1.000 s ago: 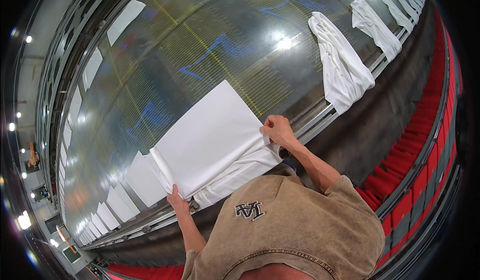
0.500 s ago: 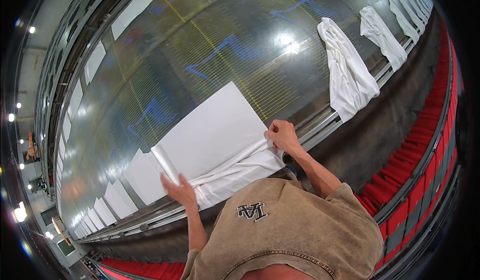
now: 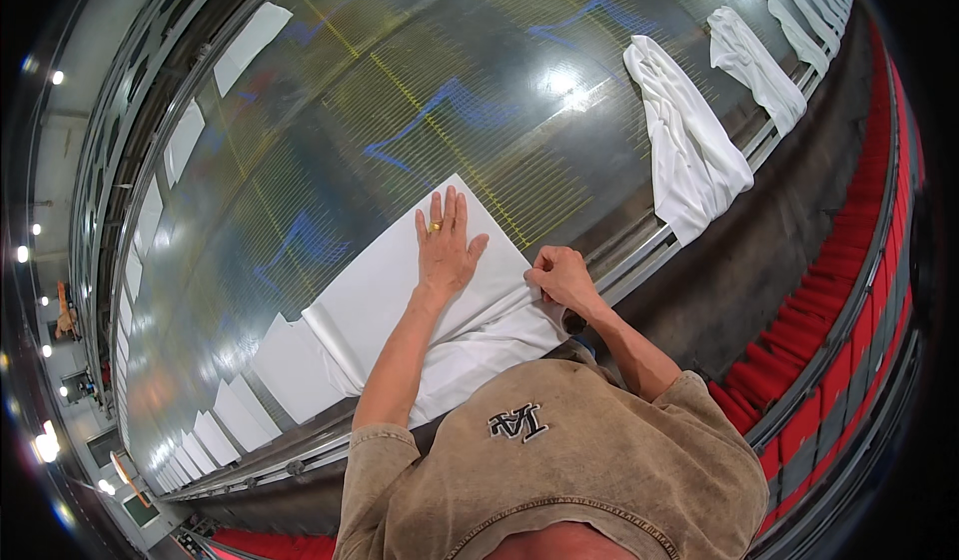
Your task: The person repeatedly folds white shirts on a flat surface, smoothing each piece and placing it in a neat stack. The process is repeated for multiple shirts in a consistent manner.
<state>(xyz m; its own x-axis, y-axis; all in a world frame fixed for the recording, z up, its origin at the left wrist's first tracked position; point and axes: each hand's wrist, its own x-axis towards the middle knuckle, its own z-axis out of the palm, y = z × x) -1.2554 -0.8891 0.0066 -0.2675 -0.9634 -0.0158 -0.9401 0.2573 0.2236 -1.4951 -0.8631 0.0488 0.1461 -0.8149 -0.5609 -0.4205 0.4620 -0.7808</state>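
A white fabric piece [image 3: 385,270] lies partly smooth on the long table, its near part bunched in folds at the table's edge. My left hand [image 3: 447,245] rests flat on the smooth part, fingers stretched out, with a ring on one finger. At the fabric's right edge my right hand [image 3: 561,278] is closed in a pinch on the cloth. Just what lies between those fingertips is partly hidden. Along the left side of the smooth part runs a raised fold [image 3: 330,335].
The dark table [image 3: 470,120] bears yellow ruled lines and blue outlines. Crumpled white cloths [image 3: 689,150] lie along its right edge; flat white pieces [image 3: 290,370] line the near left and far sides. A metal rail [image 3: 639,260] edges the table. Red pads [image 3: 799,330] stand beyond the dark aisle.
My left hand has moved up and right from the fabric's left fold to lie flat on its smooth part. My right hand stays pinched at the right edge.
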